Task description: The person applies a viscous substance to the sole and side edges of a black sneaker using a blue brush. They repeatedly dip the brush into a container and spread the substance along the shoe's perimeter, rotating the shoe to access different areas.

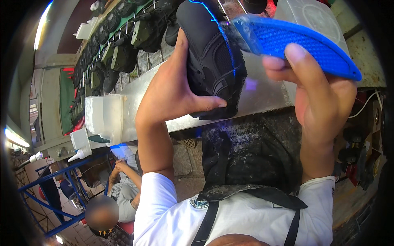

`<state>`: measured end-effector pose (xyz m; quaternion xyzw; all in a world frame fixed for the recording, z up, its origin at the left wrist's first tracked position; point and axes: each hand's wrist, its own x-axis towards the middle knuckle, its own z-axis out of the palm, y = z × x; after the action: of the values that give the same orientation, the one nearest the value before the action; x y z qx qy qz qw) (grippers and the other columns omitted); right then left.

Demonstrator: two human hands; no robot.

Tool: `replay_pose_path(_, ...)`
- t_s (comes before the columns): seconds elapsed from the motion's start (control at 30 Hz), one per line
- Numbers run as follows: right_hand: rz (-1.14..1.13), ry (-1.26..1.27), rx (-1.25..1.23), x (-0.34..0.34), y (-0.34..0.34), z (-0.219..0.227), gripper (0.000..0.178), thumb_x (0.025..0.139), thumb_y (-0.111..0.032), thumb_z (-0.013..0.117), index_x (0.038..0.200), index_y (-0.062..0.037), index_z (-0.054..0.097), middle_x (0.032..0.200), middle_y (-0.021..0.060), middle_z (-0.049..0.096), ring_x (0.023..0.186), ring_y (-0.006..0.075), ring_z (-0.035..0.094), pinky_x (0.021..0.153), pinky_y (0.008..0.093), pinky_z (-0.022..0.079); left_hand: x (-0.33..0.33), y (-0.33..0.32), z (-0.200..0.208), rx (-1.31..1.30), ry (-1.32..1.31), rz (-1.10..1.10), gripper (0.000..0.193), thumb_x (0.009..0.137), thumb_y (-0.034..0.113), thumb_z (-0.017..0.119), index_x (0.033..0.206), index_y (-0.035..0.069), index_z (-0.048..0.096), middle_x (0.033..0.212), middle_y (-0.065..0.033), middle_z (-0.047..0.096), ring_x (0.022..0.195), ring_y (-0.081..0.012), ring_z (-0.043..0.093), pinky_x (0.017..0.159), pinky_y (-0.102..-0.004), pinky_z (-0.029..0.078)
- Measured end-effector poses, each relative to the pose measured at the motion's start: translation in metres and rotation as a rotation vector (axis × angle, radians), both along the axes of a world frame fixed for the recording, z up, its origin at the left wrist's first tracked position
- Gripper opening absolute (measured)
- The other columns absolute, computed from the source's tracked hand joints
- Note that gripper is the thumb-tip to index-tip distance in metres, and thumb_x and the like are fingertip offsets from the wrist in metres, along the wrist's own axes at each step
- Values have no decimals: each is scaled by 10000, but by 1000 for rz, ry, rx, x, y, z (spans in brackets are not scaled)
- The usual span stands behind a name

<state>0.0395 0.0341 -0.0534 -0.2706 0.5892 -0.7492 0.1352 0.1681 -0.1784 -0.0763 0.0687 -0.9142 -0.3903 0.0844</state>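
Observation:
A black shoe [209, 57] is held up over the bench, its toe end away from me. My left hand [164, 88] grips it from the left, the thumb pressed on the near end and the fingers reaching behind the far part. A bright blue glowing line runs along the shoe's right side. In my right hand [320, 94] is a blue brush [303, 45] with a textured handle, pinched between thumb and fingers. Clear wrapping covers the brush's narrow end, which is at the line on the shoe; its bristles are hard to make out.
A pale bench [262, 100] lies below the shoe. On the left stand a translucent container [104, 117] and a white nozzle bottle [80, 143]. Racks of dark shoes [123, 55] line the far left. A translucent tub [316, 18] is behind the brush. Another person [125, 201] sits lower left.

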Motion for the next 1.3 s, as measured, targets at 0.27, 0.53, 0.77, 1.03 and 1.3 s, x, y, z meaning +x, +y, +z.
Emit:
replay_pose_path(0.27, -230, -8, -120, -8, 10, -2, 338, 962, -187, 575, 1049, 134, 634, 899, 222, 696, 683, 258, 686, 630, 338, 576, 14, 5, 11, -11, -125, 32, 1230, 482, 247, 987, 1459, -49, 299, 1229, -223, 621, 1129, -298, 629, 978, -360, 477)
replay_pose_path(0.53, -342, 12, 472, -27, 130, -55, 241, 878, -119, 732, 1055, 30, 666, 788, 43, 661, 648, 66, 578, 592, 218, 462, 71, 22, -54, -88, 420, 218, 1017, 476, 283, 1016, 1277, -69, 498, 1151, -130, 632, 1005, -195, 628, 884, -340, 527)
replay_pose_path(0.77, -159, -4, 557, -45, 126, -66, 193, 854, -89, 756, 1009, 15, 705, 874, 33, 690, 767, 78, 601, 696, 237, 490, 66, 38, -28, -318, 162, 220, 959, 597, 286, 965, 1326, -86, 466, 1094, -162, 658, 959, -235, 665, 827, -316, 533)
replay_pose_path(1.03, 115, -387, 442, -72, 146, -71, 193, 859, -117, 752, 967, 25, 677, 765, 44, 651, 619, 100, 602, 517, 235, 489, 65, 14, -40, 196, 182, 286, 1168, 646, 17, 883, 1541, -63, 137, 1317, -199, 571, 1081, -218, 618, 949, -350, 504)
replay_pose_path(1.3, 333, -679, -87, -16, 124, -79, 317, 857, -124, 692, 1059, 109, 615, 795, 240, 680, 499, 229, 634, 386, 327, 520, 38, 13, -50, 824, 84, 183, 1132, 550, 270, 786, 1523, -37, 295, 1512, -158, 425, 1384, -204, 417, 1176, -319, 225)
